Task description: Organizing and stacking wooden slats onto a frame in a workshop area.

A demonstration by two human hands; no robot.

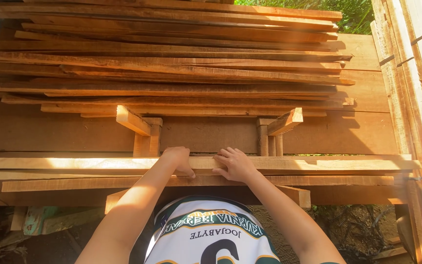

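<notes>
**Both hands on the near plank of a rough timber stack**

The left hand and the right hand rest side by side on a long, pale wooden plank that runs straight across the view, just in front of the person's body. The left hand curls over the plank's near edge, its fingers bent down around the face of the board. The right hand lies flatter on top, its fingers spread and hooked lightly on the wood, pressing on it rather than closed round it. The two hands are close together but do not touch.

The plank is sawn, square-edged and thin, its grain lit warm by sunlight. Just beneath it lies a second, similar board. Beyond, two short wooden brackets of blocky offcuts carry a tall pile of long, thin slats, reddish-brown, rough-sawn and unevenly stacked. A wide, flat panel stands behind the brackets. To the right lean pale upright boards.
</notes>
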